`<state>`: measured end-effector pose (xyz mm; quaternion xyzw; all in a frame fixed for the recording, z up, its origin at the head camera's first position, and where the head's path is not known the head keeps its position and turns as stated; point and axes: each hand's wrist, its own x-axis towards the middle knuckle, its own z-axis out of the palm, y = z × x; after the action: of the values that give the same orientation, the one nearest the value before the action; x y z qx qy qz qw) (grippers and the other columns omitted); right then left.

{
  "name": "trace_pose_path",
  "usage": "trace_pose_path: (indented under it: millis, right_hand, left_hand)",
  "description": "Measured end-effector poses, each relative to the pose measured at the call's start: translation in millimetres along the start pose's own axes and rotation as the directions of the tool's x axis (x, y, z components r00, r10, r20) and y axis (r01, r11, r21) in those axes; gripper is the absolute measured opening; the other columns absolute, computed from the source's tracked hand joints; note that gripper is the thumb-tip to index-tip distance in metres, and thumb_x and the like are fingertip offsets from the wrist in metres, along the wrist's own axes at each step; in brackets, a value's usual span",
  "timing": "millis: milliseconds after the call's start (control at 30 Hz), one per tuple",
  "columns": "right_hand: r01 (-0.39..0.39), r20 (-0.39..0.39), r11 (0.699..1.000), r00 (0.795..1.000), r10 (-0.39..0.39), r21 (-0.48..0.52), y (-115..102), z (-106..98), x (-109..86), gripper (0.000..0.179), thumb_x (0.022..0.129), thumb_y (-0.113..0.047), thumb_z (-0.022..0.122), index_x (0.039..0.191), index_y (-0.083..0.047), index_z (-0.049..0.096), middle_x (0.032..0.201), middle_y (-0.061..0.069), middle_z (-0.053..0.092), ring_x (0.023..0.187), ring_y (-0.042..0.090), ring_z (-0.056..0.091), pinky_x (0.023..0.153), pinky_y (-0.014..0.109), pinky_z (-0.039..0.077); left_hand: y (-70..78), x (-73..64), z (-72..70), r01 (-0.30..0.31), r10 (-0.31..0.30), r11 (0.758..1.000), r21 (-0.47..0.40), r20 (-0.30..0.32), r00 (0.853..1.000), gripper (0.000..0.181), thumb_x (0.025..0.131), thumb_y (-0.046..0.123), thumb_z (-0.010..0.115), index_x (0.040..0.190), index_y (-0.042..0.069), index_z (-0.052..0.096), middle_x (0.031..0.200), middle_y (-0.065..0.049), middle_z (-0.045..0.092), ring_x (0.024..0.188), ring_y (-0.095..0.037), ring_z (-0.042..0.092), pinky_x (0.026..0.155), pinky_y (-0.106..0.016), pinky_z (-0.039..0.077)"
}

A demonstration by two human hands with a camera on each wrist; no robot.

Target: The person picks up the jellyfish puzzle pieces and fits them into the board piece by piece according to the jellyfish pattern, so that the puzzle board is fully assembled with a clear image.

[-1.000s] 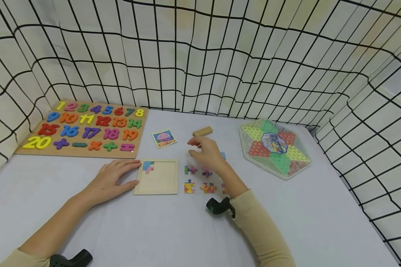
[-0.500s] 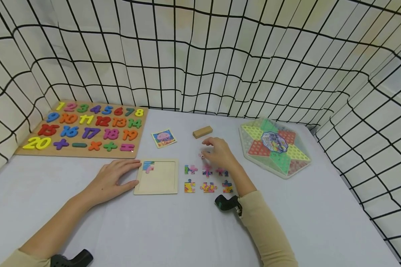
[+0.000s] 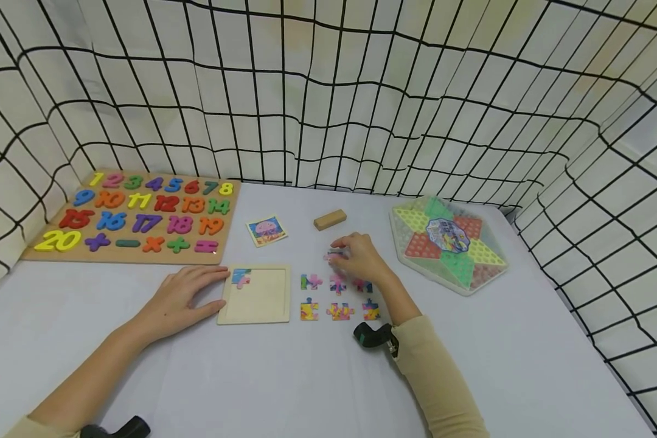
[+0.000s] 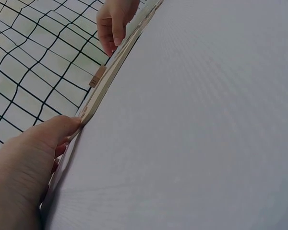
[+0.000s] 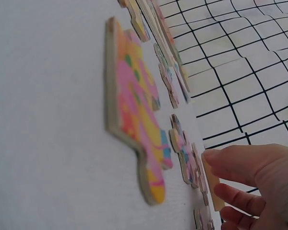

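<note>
On the white bench, the left hand touches the left edge of a wooden tray, whose far left corner holds a blue-and-pink puzzle patch. The right hand has its fingertips at a small piece; whether it pinches it is hard to tell. Six loose pieces lie in two rows beside the tray. Beyond lie a picture card and a wooden block, between a number board and a hexagonal box.

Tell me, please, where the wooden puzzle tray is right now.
In the head view, the wooden puzzle tray lies left of centre, between the person's left hand, which touches its left edge, and the loose puzzle pieces to its right.
</note>
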<state>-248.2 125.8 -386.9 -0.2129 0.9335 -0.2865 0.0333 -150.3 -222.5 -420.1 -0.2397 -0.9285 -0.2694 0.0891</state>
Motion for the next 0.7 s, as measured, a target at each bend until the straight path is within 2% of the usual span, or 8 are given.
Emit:
trace_pose_path:
  millis: [200,567,700]
  right_hand:
    - [-0.034,0.004,0.999,0.999,0.034,-0.039,2.6,2.6,-2.0,0.028,0.083,-0.023,0.067,0.107,-0.009,0.066,0.112,0.011,0.055,0.111,0.032,0.04,0.09,0.045,0.035]
    - [-0.009,-0.011,0.998,1.0,0.009,-0.055,5.3,4.2,-0.2,0.024,0.083,-0.022,0.068,0.102,-0.007,0.067,0.105,0.009,0.059,0.107,0.031,0.043,0.09,0.046,0.034]
    - [-0.012,-0.039,0.998,0.999,0.01,-0.064,4.2,3.6,2.8,0.024,0.081,-0.023,0.07,0.1,-0.008,0.065,0.103,0.007,0.06,0.105,0.03,0.044,0.091,0.048,0.032]
  left_hand:
    - [0.2,-0.5,1.3,0.005,-0.005,1.0,-0.006,0.004,1.0,0.052,0.081,0.035,0.068,0.125,0.01,0.055,0.129,-0.012,0.05,0.119,-0.032,0.039,0.082,-0.046,0.029]
    - [0.6,-0.3,1.3,0.013,-0.013,1.0,-0.005,0.007,1.0,0.052,0.081,0.035,0.068,0.125,0.011,0.055,0.129,-0.013,0.05,0.119,-0.033,0.039,0.083,-0.049,0.029]
    - [0.1,0.8,0.0,-0.003,0.003,1.0,0.001,-0.012,1.0,0.051,0.081,0.033,0.069,0.125,0.009,0.055,0.128,-0.013,0.051,0.118,-0.034,0.039,0.084,-0.051,0.03]
